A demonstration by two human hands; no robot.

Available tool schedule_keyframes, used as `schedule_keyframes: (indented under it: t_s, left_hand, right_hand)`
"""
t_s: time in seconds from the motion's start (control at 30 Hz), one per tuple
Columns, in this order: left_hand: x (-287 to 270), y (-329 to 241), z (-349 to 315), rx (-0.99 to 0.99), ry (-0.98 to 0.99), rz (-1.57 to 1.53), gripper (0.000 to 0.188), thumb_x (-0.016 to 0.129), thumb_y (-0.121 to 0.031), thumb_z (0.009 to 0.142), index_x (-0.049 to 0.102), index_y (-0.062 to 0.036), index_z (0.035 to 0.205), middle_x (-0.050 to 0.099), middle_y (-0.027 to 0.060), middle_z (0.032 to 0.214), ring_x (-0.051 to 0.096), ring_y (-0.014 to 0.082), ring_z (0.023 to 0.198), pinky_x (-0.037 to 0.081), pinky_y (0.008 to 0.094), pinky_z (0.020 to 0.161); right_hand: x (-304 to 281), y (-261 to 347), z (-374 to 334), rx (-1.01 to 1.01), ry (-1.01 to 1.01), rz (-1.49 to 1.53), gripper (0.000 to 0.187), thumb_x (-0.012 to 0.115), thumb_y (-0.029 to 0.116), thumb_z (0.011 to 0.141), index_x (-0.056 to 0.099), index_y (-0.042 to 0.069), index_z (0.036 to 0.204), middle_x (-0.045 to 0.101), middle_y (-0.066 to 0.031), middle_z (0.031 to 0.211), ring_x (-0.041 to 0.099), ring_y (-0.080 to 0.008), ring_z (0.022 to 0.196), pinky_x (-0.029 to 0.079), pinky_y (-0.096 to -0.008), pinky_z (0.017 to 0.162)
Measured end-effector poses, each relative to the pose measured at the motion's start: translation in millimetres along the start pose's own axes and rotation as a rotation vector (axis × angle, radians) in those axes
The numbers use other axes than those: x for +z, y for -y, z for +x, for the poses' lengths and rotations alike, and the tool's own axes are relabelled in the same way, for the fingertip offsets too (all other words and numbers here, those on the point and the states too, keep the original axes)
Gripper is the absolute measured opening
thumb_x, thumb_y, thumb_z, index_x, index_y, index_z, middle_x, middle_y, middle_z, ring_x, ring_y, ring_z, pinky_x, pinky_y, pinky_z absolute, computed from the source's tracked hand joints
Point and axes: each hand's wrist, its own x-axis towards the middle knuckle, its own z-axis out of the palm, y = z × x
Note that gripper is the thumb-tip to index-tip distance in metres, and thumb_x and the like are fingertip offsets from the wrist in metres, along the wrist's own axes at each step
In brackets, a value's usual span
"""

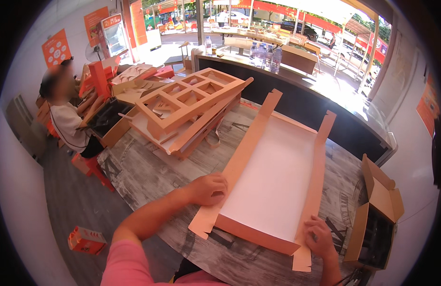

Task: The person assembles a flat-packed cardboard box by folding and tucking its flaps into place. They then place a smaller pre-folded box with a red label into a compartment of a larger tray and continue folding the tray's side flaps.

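A long cardboard tray [270,167], brown outside and white inside, lies on the table in front of me. Its near end wall is folded up, while flaps stick out at its corners. My left hand [208,188] is closed on the tray's left side near the front corner, its fingers curled over the edge. At the near right corner, my right hand [319,237] grips the right side with bent fingers. Some of the fingertips are hidden behind the cardboard.
Left of the tray lies a stack of cardboard frames with square openings [196,97]. An open box with black contents [375,229] stands at the right. Beyond the table is a counter with several bottles [265,56]. A seated person [67,114] is at the far left.
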Motion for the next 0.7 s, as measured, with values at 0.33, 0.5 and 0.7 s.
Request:
schedule_keyframes:
  t_s: [0.33, 0.5, 0.7]
  left_hand:
    - [-40, -5, -23, 0.003, 0.349, -0.114, 0.043, 0.080, 0.001, 0.080, 0.073, -0.0055, 0.122, 0.061, 0.0125, 0.154, 0.041, 0.0405, 0.156, 0.045, 0.0464, 0.122]
    - [-47, -5, -25, -0.050, 0.420, -0.096, 0.045, 0.081, -0.009, 0.089, 0.073, -0.0075, 0.133, 0.059, 0.0120, 0.157, 0.028, 0.0418, 0.162, 0.034, 0.0509, 0.129]
    - [-37, 6, -24, -0.075, 0.345, -0.343, 0.022, 0.066, -0.019, 0.107, 0.078, -0.0066, 0.121, 0.065, 0.0112, 0.149, 0.040, 0.0380, 0.153, 0.033, 0.0490, 0.126]
  right_hand:
    - [-28, 15, -4, 0.005, 0.287, 0.019, 0.036, 0.080, -0.001, 0.077, 0.073, 0.007, 0.111, 0.060, -0.0179, 0.155, 0.043, -0.0471, 0.153, 0.042, -0.0515, 0.124]
    - [-34, 12, -2, 0.002, 0.272, 0.164, 0.038, 0.085, 0.006, 0.080, 0.075, 0.009, 0.117, 0.063, -0.0160, 0.153, 0.044, -0.0450, 0.154, 0.036, -0.0537, 0.127]
    - [-29, -19, -11, 0.007, 0.362, 0.244, 0.028, 0.077, 0.007, 0.090, 0.076, 0.005, 0.118, 0.068, -0.0120, 0.147, 0.051, -0.0416, 0.148, 0.032, -0.0539, 0.129]
